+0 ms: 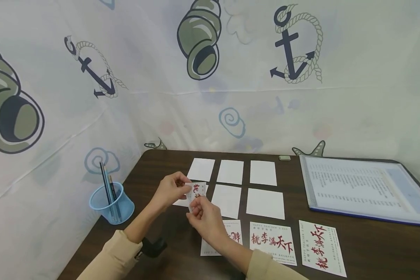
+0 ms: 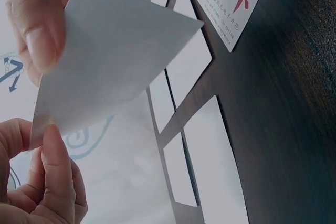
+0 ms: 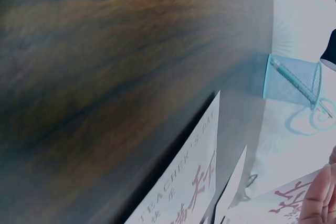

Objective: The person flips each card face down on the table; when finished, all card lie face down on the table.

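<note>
Both hands hold one small card [image 1: 197, 192] printed with red characters, just above the dark wooden table [image 1: 371, 245]. My left hand [image 1: 186, 186] pinches its upper left edge. My right hand [image 1: 196, 207] pinches its lower edge. In the left wrist view the card's plain back [image 2: 110, 56] fills the upper left, with fingertips [image 2: 39, 40] curled on its edges. The right wrist view catches a corner of the held card [image 3: 294, 203] beside a fingertip [image 3: 321, 203].
Several blank white cards [image 1: 230, 172] lie in two rows. In front lie printed cards [image 1: 272, 243], one partly hidden by my right forearm. A blue mesh cup [image 1: 112, 202] with pencils stands left; a clipboard with a printed sheet [image 1: 364, 188] lies right. A patterned curtain hangs behind.
</note>
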Available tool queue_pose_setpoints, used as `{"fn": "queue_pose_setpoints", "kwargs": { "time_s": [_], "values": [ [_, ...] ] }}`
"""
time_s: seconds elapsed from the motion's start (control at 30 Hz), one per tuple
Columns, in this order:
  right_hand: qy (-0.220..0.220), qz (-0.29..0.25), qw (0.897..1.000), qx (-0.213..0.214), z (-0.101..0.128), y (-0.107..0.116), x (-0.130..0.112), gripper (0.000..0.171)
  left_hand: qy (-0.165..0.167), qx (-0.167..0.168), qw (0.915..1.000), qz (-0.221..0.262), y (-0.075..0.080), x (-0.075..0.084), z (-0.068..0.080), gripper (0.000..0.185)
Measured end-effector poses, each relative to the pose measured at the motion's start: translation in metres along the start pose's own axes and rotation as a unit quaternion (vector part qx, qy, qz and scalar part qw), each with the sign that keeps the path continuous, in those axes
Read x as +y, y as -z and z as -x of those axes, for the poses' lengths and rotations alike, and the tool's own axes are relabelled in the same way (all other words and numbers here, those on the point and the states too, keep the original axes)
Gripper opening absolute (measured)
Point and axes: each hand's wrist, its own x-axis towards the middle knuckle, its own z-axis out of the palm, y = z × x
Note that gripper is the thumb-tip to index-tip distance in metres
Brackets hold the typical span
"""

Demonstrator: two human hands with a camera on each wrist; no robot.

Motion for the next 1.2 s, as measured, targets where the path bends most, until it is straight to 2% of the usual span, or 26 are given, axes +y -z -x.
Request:
{"fn": "queue_pose_setpoints", "kwargs": {
  "time_s": [0.17, 0.27, 0.4, 0.5, 0.67, 0.73, 0.87, 0.93, 1.1, 1.2],
  "values": [
    [0.031, 0.023, 0.999, 0.023, 0.0, 0.006, 0.001, 0.016, -0.006, 0.001, 0.9997, 0.023, 0.0, 0.001, 0.0, 0.014],
    [0.046, 0.029, 0.998, 0.035, -0.001, 0.01, 0.003, 0.015, -0.007, -0.005, 0.9987, 0.05, 0.0, 0.002, 0.0, 0.023],
    [0.046, 0.026, 0.997, 0.056, -0.004, 0.015, 0.006, 0.015, -0.009, 0.007, 0.9972, 0.074, -0.002, -0.002, 0.001, 0.037],
    [0.015, -0.004, 0.997, 0.072, -0.006, 0.018, 0.011, 0.014, -0.013, 0.04, 0.9979, 0.049, -0.005, -0.011, 0.004, 0.04],
    [-0.057, -0.079, 0.99, 0.1, -0.009, 0.021, 0.018, 0.014, -0.001, 0.092, 0.9949, -0.04, -0.008, -0.029, 0.013, 0.045],
    [-0.082, -0.107, 0.985, 0.108, -0.01, 0.021, 0.021, 0.015, 0.012, 0.089, 0.9952, -0.039, -0.009, -0.036, 0.017, 0.047],
    [-0.126, -0.148, 0.975, 0.11, -0.009, 0.02, 0.026, 0.018, 0.04, 0.067, 0.997, 0.006, -0.011, -0.046, 0.023, 0.044],
    [-0.146, -0.162, 0.97, 0.107, -0.008, 0.018, 0.028, 0.018, 0.049, 0.062, 0.9968, 0.014, -0.01, -0.05, 0.025, 0.041],
    [-0.191, -0.179, 0.961, 0.084, -0.003, 0.01, 0.033, 0.019, 0.064, 0.058, 0.9962, -0.011, -0.001, -0.054, 0.032, 0.037],
    [-0.215, -0.182, 0.958, 0.059, 0.0, 0.004, 0.035, 0.019, 0.08, 0.043, 0.9954, -0.03, 0.007, -0.058, 0.037, 0.039]
  ]
}}
